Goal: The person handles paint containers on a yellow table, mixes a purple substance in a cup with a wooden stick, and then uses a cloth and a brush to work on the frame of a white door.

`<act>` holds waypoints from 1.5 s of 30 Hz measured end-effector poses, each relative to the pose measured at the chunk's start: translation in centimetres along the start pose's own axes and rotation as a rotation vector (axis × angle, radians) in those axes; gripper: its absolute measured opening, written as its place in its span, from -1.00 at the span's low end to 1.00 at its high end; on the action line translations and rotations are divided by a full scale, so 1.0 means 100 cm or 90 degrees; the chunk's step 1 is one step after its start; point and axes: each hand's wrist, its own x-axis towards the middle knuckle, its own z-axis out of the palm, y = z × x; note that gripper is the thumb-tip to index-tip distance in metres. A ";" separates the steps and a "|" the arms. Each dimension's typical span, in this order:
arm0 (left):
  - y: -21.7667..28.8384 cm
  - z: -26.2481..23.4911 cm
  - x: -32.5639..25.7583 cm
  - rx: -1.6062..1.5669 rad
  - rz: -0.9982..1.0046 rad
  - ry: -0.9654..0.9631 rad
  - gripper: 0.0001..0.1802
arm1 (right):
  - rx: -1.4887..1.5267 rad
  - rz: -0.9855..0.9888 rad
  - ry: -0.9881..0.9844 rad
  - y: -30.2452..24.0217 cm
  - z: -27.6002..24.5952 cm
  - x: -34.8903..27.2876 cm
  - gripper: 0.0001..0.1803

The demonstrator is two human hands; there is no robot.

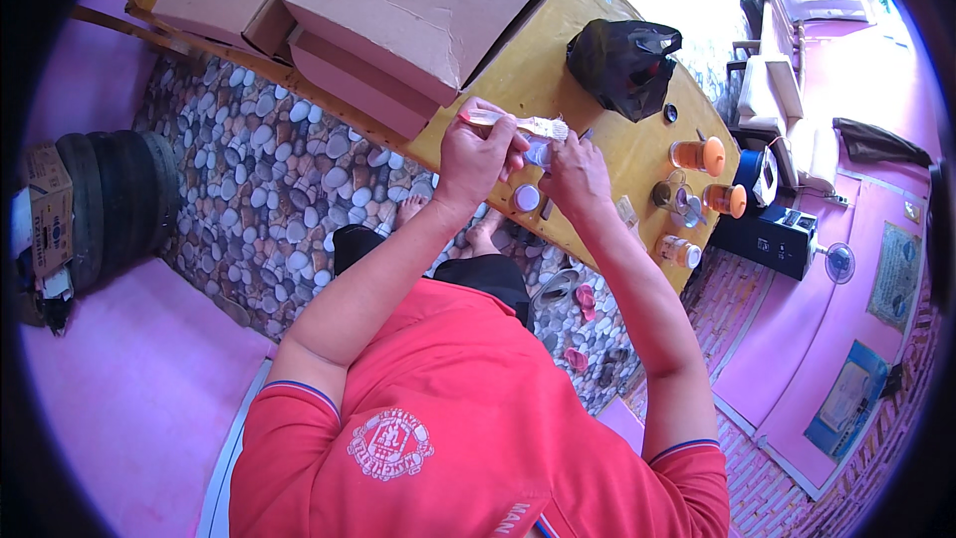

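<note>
In my left hand [478, 154] is a small brush [528, 126] with a pale handle, red at its end. The brush lies nearly level, its whitish bristles pointing right. My right hand [580, 174] is closed close by the bristles, its fingertips almost at them. A thin dark piece shows by its fingers; I cannot make out what it grips. Between the hands, partly hidden, is a small clear bluish container [538, 153]. Just below it, near the table's edge, stands a small jar with a white top [526, 198].
The yellow table [533, 65] bears large cardboard boxes [418, 10], a black plastic bag [623, 68], and several jars at the right, two with orange lids [713, 155]. A black box-shaped speaker [765, 241] stands beyond its right end. Sandals [584, 301] lie on the pebble-patterned floor.
</note>
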 end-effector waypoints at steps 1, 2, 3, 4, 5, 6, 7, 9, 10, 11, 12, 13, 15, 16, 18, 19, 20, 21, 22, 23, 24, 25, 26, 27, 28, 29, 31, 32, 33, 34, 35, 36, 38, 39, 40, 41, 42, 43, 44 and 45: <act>0.000 0.000 0.000 0.000 -0.003 0.000 -0.90 | 0.006 -0.003 0.014 0.001 0.001 -0.001 -0.53; 0.000 0.000 0.000 0.000 -0.004 0.000 -0.90 | 0.006 -0.002 0.013 0.002 0.000 -0.002 -0.53; 0.001 0.000 0.000 0.003 -0.008 0.000 -0.90 | 0.027 0.008 0.011 0.003 -0.001 -0.002 -0.50; 0.001 0.001 0.000 0.007 -0.013 0.001 -0.90 | 0.048 0.018 0.008 0.005 -0.002 -0.003 -0.47; 0.001 0.001 0.000 0.007 -0.014 0.000 -0.90 | 0.049 0.019 0.008 0.006 -0.003 -0.004 -0.47; 0.002 0.001 -0.001 0.008 -0.014 -0.001 -0.90 | 0.099 0.037 0.016 0.008 -0.005 -0.005 -0.42; 0.001 0.001 -0.001 0.008 -0.014 -0.003 -0.90 | 0.149 0.055 0.024 0.011 -0.006 -0.007 -0.37; -0.001 0.001 -0.001 0.007 -0.012 -0.004 -0.90 | 0.185 0.067 0.060 0.020 0.000 -0.014 -0.33; -0.002 0.001 0.000 0.005 -0.009 -0.004 -0.90 | 0.219 0.077 0.097 0.025 0.004 -0.019 -0.28; -0.002 0.002 0.000 0.007 -0.010 -0.006 -0.90 | 0.220 0.079 0.098 0.031 0.008 -0.024 -0.28; -0.002 0.001 0.000 0.009 -0.014 -0.004 -0.90 | 0.247 0.092 0.121 0.037 0.012 -0.029 -0.28; -0.002 0.001 0.000 0.012 -0.018 -0.002 -0.90 | 0.273 0.106 0.145 0.042 0.017 -0.034 -0.27; -0.003 0.001 0.001 0.018 -0.022 -0.002 -0.90 | 0.302 0.144 0.171 0.050 0.027 -0.046 -0.28; -0.004 0.001 0.001 0.022 -0.026 0.000 -0.90 | 0.330 0.180 0.195 0.053 0.033 -0.051 -0.29; -0.006 0.001 0.001 0.009 -0.024 0.004 -0.90 | 0.354 0.197 0.219 0.061 0.045 -0.061 -0.29; -0.007 0.001 0.002 -0.005 -0.020 0.012 -0.89 | 0.377 0.211 0.240 0.064 0.051 -0.065 -0.29; -0.006 0.001 0.001 -0.002 -0.023 0.007 -0.89 | 0.378 0.216 0.242 0.066 0.058 -0.068 -0.29; -0.005 0.001 0.001 0.013 -0.021 0.008 -0.90 | 0.399 0.236 0.265 0.069 0.065 -0.071 -0.29; -0.004 0.000 0.001 0.028 -0.019 0.009 -0.90 | 0.419 0.255 0.288 0.071 0.072 -0.075 -0.29; -0.004 0.000 0.000 0.032 -0.020 0.007 -0.91 | 0.420 0.261 0.290 0.072 0.076 -0.076 -0.29; -0.004 -0.001 0.000 0.035 -0.022 0.002 -0.91 | 0.419 0.277 0.301 0.072 0.080 -0.078 -0.29; -0.003 -0.001 0.000 0.051 -0.026 0.002 -0.91 | 0.418 0.292 0.312 0.072 0.083 -0.079 -0.28; -0.002 -0.002 -0.001 0.067 -0.030 0.000 -0.91 | 0.419 0.299 0.315 0.074 0.090 -0.080 -0.28; -0.002 -0.001 -0.001 0.070 -0.035 -0.002 -0.91 | 0.428 0.310 0.319 0.076 0.097 -0.081 -0.28; -0.002 0.000 -0.001 0.072 -0.038 -0.008 -0.91 | 0.437 0.322 0.322 0.078 0.103 -0.083 -0.27; -0.002 0.000 -0.002 0.074 -0.035 -0.006 -0.91 | 0.439 0.324 0.324 0.077 0.103 -0.083 -0.27; -0.001 -0.002 -0.003 0.078 -0.032 -0.005 -0.91 | 0.435 0.318 0.312 0.074 0.102 -0.086 -0.27; -0.001 -0.002 -0.004 0.081 -0.035 0.000 -0.91 | 0.434 0.319 0.313 0.073 0.100 -0.087 -0.27; -0.002 -0.002 -0.004 0.085 -0.037 0.006 -0.91 | 0.478 0.324 0.307 0.072 0.098 -0.088 -0.27; -0.002 -0.002 -0.004 0.084 -0.037 0.006 -0.91 | 0.521 0.329 0.301 0.072 0.097 -0.090 -0.27; -0.002 -0.002 -0.004 0.082 -0.037 -0.002 -0.91 | 0.520 0.331 0.301 0.073 0.100 -0.092 -0.27; -0.003 -0.002 -0.005 0.080 -0.037 -0.008 -0.90 | 0.541 0.326 0.310 0.075 0.106 -0.096 -0.28; -0.004 -0.002 -0.005 0.083 -0.040 -0.011 -0.90 | 0.561 0.321 0.320 0.079 0.112 -0.101 -0.29; -0.004 -0.002 -0.005 0.086 -0.041 -0.013 -0.90 | 0.547 0.309 0.295 0.081 0.113 -0.103 -0.29; -0.005 -0.002 -0.006 0.084 -0.041 -0.013 -0.90 | 0.534 0.298 0.271 0.083 0.114 -0.105 -0.28; -0.005 -0.002 -0.006 0.085 -0.042 -0.008 -0.90 | 0.533 0.297 0.270 0.082 0.112 -0.106 -0.28; -0.005 -0.002 -0.006 0.086 -0.043 -0.004 -0.90 | 0.532 0.287 0.248 0.081 0.109 -0.106 -0.28; -0.005 -0.002 -0.006 0.085 -0.043 -0.003 -0.90 | 0.530 0.278 0.226 0.081 0.107 -0.106 -0.27; -0.005 -0.002 -0.006 0.084 -0.050 -0.001 -0.90 | 0.530 0.278 0.227 0.082 0.109 -0.107 -0.27; -0.005 -0.001 -0.006 0.083 -0.058 0.000 -0.90 | 0.526 0.257 0.212 0.085 0.111 -0.108 -0.27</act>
